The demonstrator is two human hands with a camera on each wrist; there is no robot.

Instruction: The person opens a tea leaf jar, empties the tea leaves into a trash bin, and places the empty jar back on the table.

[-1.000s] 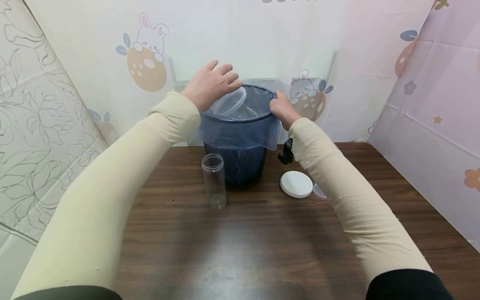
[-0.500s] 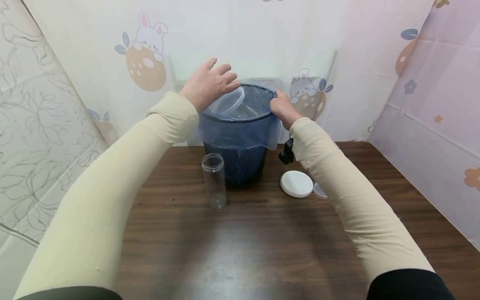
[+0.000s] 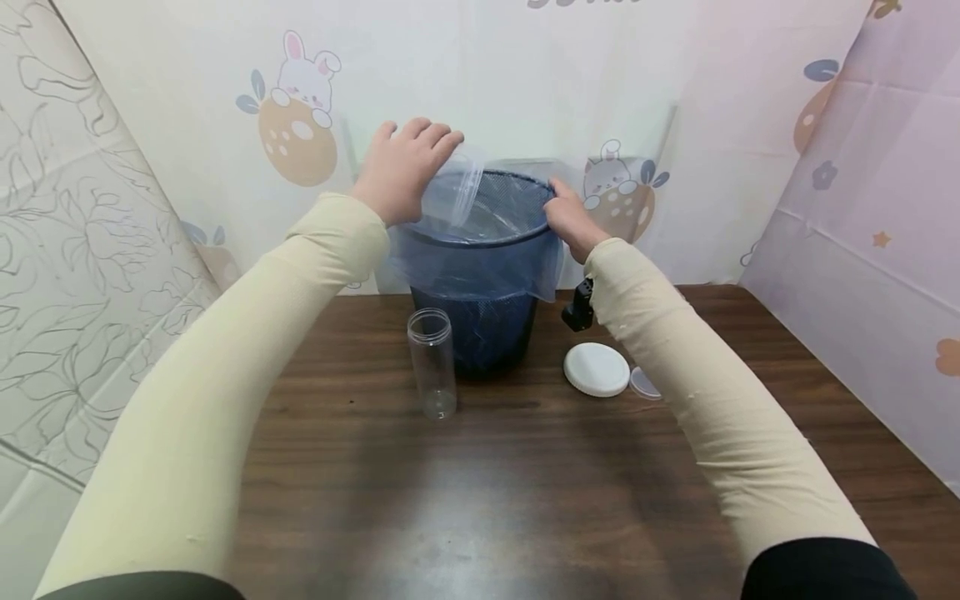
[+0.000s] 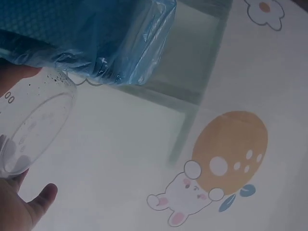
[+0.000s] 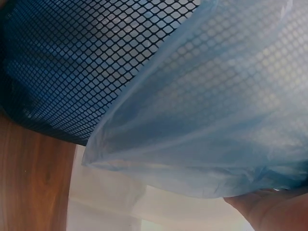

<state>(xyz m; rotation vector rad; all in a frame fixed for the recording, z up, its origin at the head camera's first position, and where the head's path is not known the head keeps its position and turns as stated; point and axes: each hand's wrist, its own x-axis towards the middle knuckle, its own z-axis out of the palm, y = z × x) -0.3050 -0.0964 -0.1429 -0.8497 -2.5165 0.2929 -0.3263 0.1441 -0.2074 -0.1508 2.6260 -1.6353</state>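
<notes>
My left hand [image 3: 401, 175] holds a clear plastic tub [image 3: 453, 187] tipped on its side over the left rim of a dark mesh wastebasket [image 3: 483, 333], its mouth toward the basket. In the left wrist view, small dark specks cling to the tub [image 4: 48, 113], and fingers [image 4: 41, 202] show at two sides of it. A translucent blue bin liner [image 3: 468, 271] lines the basket and folds down over its outside. At the right rim, my right hand [image 3: 573, 221] grips the basket's edge through the liner. The right wrist view shows the liner [image 5: 192, 130] hanging over the mesh.
A tall clear jar [image 3: 432, 367] without a lid stands on the wooden table [image 3: 465, 508], in front of the basket. To the right lie a white screw lid [image 3: 596, 370] and a small clear lid [image 3: 644, 384]. A printed curtain [image 3: 525, 75] hangs behind.
The left hand has raised and turned the tub, so its mouth now faces more sideways toward the right. The right hand keeps its grip on the rim.
</notes>
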